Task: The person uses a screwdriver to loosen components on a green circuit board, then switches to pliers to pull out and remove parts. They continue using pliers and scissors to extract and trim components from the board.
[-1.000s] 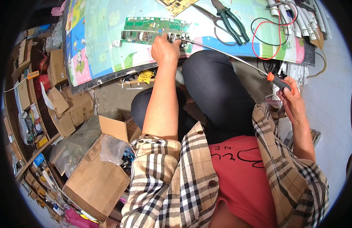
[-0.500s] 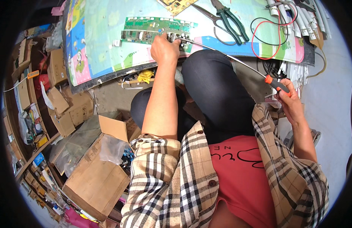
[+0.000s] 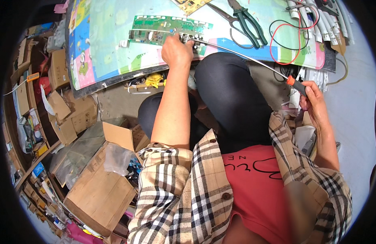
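Note:
A long green circuit board [image 3: 159, 25] lies near the front edge of the table, dotted with small components. My left hand [image 3: 177, 52] is closed on the board's near edge, beside a dark ribbed part, with the fingertips partly hidden. Out to the right, my right hand [image 3: 316, 101] grips the handle end of a long-shaft screwdriver [image 3: 295, 83] with a red and black grip. Its thin metal shaft runs leftward over my knee, and the tip reaches the board right by my left fingers.
On the mat-covered table [image 3: 102, 53] lie green-handled pliers [image 3: 253, 28], scissors [image 3: 224, 16], a yellowish circuit board [image 3: 192, 5] and red and black test leads [image 3: 273, 44]. White tubes [image 3: 324, 24] stand at the right. Cardboard boxes [image 3: 102, 187] crowd the left side.
My right hand has shifted slightly and its fingers have moved round the screwdriver's handle, which looks turned. My left hand and the board stay in nearly the same place.

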### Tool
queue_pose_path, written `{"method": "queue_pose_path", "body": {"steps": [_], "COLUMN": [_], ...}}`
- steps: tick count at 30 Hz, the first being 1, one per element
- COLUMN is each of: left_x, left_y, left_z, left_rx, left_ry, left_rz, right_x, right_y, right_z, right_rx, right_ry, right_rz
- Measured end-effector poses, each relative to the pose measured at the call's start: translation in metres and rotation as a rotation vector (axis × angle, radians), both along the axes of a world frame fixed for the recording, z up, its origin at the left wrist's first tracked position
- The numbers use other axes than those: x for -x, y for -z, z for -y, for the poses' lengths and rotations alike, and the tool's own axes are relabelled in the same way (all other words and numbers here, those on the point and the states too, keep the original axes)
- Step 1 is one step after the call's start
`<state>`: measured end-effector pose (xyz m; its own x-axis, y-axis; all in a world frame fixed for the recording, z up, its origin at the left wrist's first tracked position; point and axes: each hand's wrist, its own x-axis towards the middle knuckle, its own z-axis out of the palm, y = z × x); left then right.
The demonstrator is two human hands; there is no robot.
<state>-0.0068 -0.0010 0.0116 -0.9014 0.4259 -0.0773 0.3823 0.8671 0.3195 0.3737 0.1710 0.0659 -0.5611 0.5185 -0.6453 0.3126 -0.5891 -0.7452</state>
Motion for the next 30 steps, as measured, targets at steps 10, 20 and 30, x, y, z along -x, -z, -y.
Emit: {"method": "queue_pose_path", "body": {"steps": [10,20,30], "left_x": [-0.001,0.001,0.001], "left_y": [-0.007,-0.003,-0.002], "left_z": [-0.002,0.0,-0.001], "left_rx": [0.038,0.028,0.011], "left_ry": [-0.016,-0.027,-0.015], "left_rz": [0.032,0.033,0.016], "right_x": [0.0,-0.004,-0.009], "right_y": [-0.005,-0.006,0.002], "right_z": [0.017,0.012,0.001], "right_rx": [0.246,0.001,0.029], "right_ry": [0.221,0.064,-0.017], "right_rz": [0.113,-0.1,-0.066]}}
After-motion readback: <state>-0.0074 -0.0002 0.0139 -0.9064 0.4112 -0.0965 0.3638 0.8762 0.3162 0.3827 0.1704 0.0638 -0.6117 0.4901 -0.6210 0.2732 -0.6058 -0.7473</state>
